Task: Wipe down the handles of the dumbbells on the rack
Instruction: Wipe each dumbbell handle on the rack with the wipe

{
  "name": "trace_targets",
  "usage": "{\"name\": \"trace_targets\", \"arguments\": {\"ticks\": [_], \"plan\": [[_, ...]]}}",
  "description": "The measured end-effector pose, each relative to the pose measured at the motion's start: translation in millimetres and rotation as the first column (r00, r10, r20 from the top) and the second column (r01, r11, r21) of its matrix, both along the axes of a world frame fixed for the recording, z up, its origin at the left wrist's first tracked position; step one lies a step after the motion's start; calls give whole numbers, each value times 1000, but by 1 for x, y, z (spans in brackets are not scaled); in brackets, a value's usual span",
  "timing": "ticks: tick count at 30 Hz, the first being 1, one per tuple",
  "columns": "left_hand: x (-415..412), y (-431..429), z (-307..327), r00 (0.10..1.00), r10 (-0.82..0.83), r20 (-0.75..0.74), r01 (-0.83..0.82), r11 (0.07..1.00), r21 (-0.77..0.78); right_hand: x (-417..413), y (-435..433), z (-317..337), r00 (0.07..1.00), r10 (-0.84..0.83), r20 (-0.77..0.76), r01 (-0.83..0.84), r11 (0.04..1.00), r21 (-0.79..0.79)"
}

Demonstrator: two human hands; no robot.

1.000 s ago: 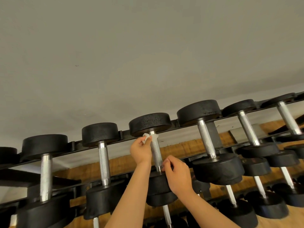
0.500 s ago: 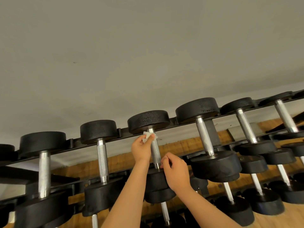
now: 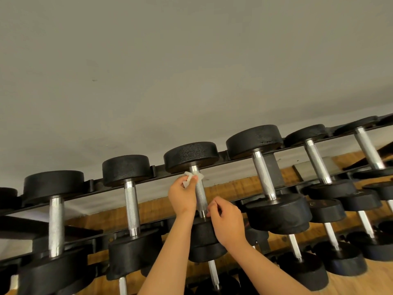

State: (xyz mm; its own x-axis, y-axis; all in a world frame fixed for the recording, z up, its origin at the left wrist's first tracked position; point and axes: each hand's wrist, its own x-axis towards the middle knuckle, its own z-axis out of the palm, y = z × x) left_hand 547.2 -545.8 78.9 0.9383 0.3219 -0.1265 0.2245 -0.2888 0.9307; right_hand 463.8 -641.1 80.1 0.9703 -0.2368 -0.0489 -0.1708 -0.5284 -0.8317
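A row of black dumbbells with chrome handles lies across the top tier of a black rack [image 3: 234, 155]. My left hand [image 3: 182, 195] holds a small white wipe [image 3: 191, 177] against the upper end of the middle dumbbell's handle [image 3: 200, 194], just below its far head [image 3: 191, 155]. My right hand [image 3: 226, 222] has curled fingers at the lower end of the same handle and covers part of the near head [image 3: 202, 233]. Whether the right hand's fingers close round the handle is hidden.
Neighbouring handles stand at the left [image 3: 132, 208] and at the right [image 3: 264, 175]. A lower tier with smaller dumbbells [image 3: 327, 211] sits below on the right. Behind the rack are a wooden floor [image 3: 238, 186] and a grey wall [image 3: 191, 71].
My left hand with the wipe has stayed near the top of the handle, shifting only slightly. The right hand stays at the handle's lower end. The view has drifted a little.
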Motion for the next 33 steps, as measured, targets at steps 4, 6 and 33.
{"name": "trace_targets", "arguments": {"ticks": [4, 6, 33], "plan": [[6, 0, 5, 996, -73, -45, 72, 997, -9, 1, 0, -1, 1000, -4, 8, 4, 1000, 5], [6, 1, 8, 997, -78, -28, 78, 997, 8, 0, -1, -2, 1000, -4, 8, 4, 1000, 8], [-8, 16, 2, 976, -190, -110, 197, 979, 49, 0, 0, -1, 1000, -6, 11, 5, 1000, 8]]}}
